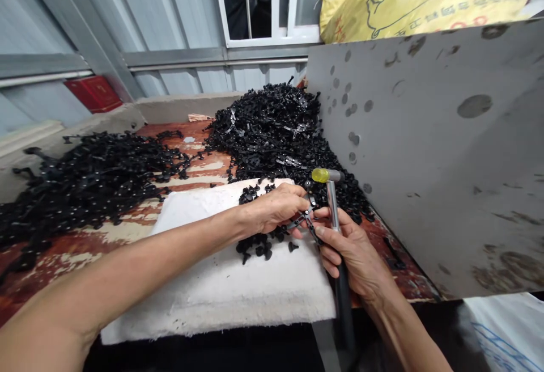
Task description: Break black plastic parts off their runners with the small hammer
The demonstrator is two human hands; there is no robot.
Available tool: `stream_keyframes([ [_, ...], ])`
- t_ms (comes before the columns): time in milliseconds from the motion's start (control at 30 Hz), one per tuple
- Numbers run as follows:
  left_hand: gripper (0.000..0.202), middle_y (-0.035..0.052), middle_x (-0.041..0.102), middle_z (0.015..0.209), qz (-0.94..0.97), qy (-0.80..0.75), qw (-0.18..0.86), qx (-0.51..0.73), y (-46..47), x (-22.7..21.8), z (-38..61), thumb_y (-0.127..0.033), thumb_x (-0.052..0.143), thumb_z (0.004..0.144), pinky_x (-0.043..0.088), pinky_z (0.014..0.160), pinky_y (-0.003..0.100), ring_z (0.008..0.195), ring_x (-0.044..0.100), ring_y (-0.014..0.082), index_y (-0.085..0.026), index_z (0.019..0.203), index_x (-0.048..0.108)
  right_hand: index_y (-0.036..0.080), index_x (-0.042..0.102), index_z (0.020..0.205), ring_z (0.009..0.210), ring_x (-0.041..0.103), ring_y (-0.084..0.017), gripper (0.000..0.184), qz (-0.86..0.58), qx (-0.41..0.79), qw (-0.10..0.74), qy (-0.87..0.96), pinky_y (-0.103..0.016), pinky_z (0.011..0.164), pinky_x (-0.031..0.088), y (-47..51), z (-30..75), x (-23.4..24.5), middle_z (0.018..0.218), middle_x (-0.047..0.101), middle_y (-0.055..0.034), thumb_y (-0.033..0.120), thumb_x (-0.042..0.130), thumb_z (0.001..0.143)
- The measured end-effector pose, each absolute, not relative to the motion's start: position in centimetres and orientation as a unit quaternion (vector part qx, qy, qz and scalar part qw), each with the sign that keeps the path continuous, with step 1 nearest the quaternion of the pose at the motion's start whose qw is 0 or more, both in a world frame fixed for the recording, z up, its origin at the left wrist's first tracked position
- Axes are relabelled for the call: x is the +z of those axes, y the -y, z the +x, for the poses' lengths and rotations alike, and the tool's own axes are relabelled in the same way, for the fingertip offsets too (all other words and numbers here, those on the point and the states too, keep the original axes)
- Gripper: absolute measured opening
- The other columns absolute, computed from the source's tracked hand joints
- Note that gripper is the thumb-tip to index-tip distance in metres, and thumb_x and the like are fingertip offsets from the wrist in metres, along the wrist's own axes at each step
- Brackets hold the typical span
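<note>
Left hand [276,207]: pinched on the upper portion of the black linked part [310,207]. Right hand [352,247]: closed around the hammer [334,207], its thumb and fingertips also meeting the part's lower end. The part is suspended between the hands, at 2 o'clock of the white pad's centre. Handling, as judged: light, stiff along each link, likely to pivot at the joints, smooth enough to slip, not fragile. Grip flat link faces with thumb and forefinger, at 2 points, clear of the joints. Appearance: slim, dark, slightly glossy links, branching, with small bright rivet-like spots; finer detail is hidden by fingers. The hammer head sits towards 12 o'clock, yellow face at 9 o'clock, metal face at 3 o'clock. Loose black pieces [259,244] lie on the white pad [212,298]. Beyond it, a large black heap [267,128] occupies 12 to 1 o'clock; a lower heap [97,179], 10 o'clock
</note>
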State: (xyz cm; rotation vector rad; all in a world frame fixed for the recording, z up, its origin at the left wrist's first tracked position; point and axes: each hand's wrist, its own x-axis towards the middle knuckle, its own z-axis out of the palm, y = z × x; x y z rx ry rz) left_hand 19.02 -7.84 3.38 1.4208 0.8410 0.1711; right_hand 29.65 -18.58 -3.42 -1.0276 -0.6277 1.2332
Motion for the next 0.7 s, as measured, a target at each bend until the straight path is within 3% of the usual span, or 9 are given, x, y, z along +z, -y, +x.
stream_keyframes([
  [133,0.011,-0.0005,0.057,0.062,0.640,-0.365,0.670,0.092,7.6,2.8,19.0,-0.007,0.048,0.073,0.047,0.040,0.022,0.048,0.056,0.0117,-0.017,0.072,0.052,0.024,0.053,0.091,0.035,0.033,-0.002,0.043,-0.447,0.549,0.642,0.295,-0.012,0.028,0.032,18.7,29.5,-3.4,0.063,0.056,0.0088,0.038,0.085,0.066],
  [333,0.009,0.0004,0.060,0.071,0.642,-0.388,0.654,0.099,7.6,2.8,18.9,-0.010,0.047,0.077,0.025,0.032,0.014,0.044,0.048,0.0049,-0.016,0.073,0.052,0.022,0.052,0.087,0.035,0.031,-0.001,0.042,-0.442,0.558,0.633,0.306,-0.012,0.028,0.031,18.7,29.4,-3.2,0.060,0.056,0.0080,0.039,0.084,0.066],
  [500,0.023,0.0006,0.060,0.069,0.636,-0.388,0.657,0.117,7.7,2.8,18.7,-0.024,0.048,0.090,0.023,0.032,0.013,0.041,0.043,0.0025,-0.014,0.069,0.054,0.021,0.055,0.085,0.035,0.032,-0.002,0.043,-0.451,0.553,0.639,0.289,-0.013,0.027,0.032,18.8,29.4,-3.1,0.060,0.058,0.0062,0.040,0.087,0.063],
  [700,0.018,0.0007,0.064,0.066,0.627,-0.379,0.669,0.128,6.0,3.5,13.8,-0.024,0.056,0.088,0.021,0.030,0.013,0.037,0.044,0.0025,-0.014,0.073,0.055,0.021,0.063,0.088,0.038,0.037,-0.003,0.045,-0.455,0.542,0.661,0.251,-0.012,0.027,0.034,18.7,29.4,-3.4,0.067,0.062,0.0042,0.044,0.089,0.059],
])
